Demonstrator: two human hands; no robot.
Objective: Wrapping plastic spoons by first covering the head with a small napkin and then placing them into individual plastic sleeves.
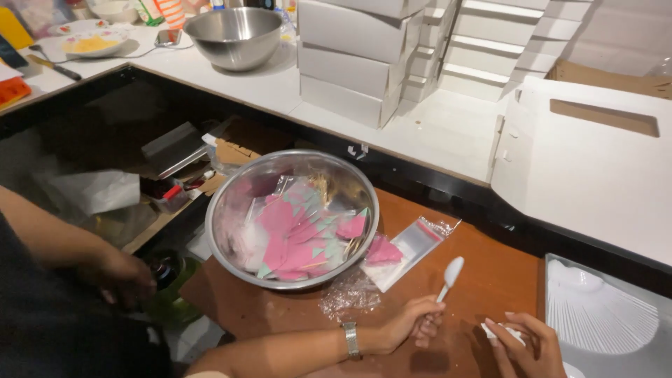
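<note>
Brown board (490, 280) lies under both our hands at the near edge. Our left hand (418, 323), a watch (350, 339) on its wrist, is closed around the handle of a white plastic spoon (451, 273), whose bowl points up and away from us. Our right hand (528, 344) sits just beside it, fingertips pinched on a small white piece (502, 333); it is too small for us to tell what it is. To the right of that hand lies a pale tray (602, 315) with a fan-shaped ribbed pattern.

At far left a dark-clothed arm reaches down to a hand (126, 276) by a dark bottle top (164, 269); we take it for a co-worker's, though the view leaves that unsure, and we cannot tell whether it grips anything.

Beyond the spoon, a crumpled scrap of clear film (350, 294) touches the rim of a large steel bowl (224, 245), which holds pink and green paper pieces (294, 238) in clear wrappers. Just beside the bowl on the right lies a clear bag (413, 241) with a red strip at its mouth and a pink piece inside.

Farther off, past a dark edge, a white counter (448, 133) carries a flat white carton with a cut slot (588, 168), a stack of white boxes (350, 63), a second steel bowl (234, 35) and, at the far left, a plate of yellow food (91, 43).
</note>
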